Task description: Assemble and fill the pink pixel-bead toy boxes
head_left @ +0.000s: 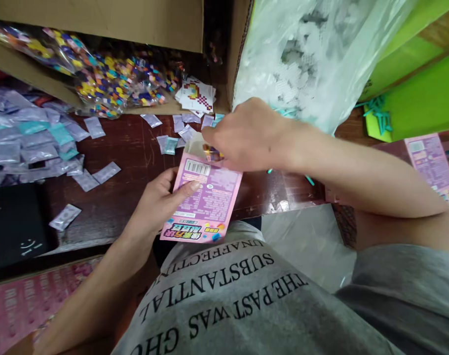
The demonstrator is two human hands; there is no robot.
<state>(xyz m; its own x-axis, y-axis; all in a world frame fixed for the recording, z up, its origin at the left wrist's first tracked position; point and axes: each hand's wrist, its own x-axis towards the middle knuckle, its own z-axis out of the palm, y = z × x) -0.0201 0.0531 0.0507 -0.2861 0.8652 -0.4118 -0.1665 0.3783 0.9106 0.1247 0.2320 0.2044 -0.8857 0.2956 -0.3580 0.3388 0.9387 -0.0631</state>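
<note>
Left hand [156, 202] clasping pink box [204, 204], right hand [246, 135] pinching colourful bead packet [212, 154] at its open top

Grey short-sleeved T-shirt [246, 305], black serif capitals printed across front; forearms bare.

The grey shirt [246, 305] reads "THE PAST WAS", "SUBSTANTIAL" and "UNAFFECTIN", letters upside down. Just above it, the pink packet [205, 202] carries a barcode label; its print is unreadable.
</note>
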